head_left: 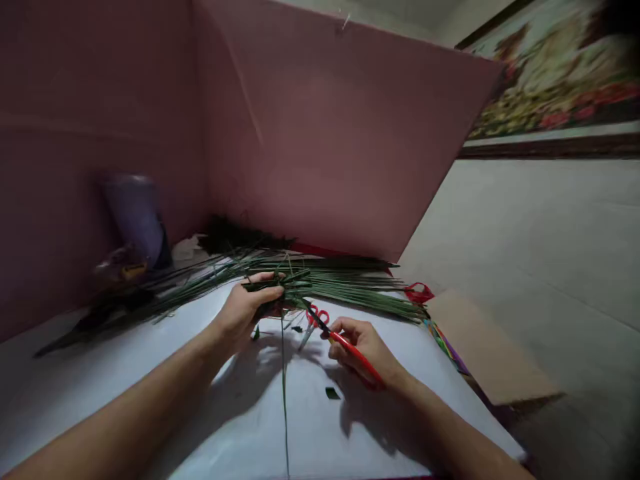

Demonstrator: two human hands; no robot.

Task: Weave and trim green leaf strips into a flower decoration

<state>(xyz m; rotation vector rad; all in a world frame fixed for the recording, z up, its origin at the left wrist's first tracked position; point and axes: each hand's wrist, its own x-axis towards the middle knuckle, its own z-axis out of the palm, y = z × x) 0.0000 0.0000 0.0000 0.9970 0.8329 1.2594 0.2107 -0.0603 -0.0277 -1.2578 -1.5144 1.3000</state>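
From the head view, we had bare white table (100, 393) toward us; pink boards (325, 147) walled the back. A purple roll (135, 217), blurred, stood left. Our left hand (247, 310) clasped green leaf strips (293, 283) above the stem pile (350, 283); our right hand (363, 347) gripped red scissors (350, 350).

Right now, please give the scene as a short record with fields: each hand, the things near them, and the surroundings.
left hand: the left hand grips a bunch of green strips
right hand: the right hand holds red-handled scissors, blades pointing at the bunch
loose stem: one thin green stem runs from the bunch toward the camera
scraps: a small green offcut on the white table
pile: long green stems behind the hands
background: pink panels, blurred purple object
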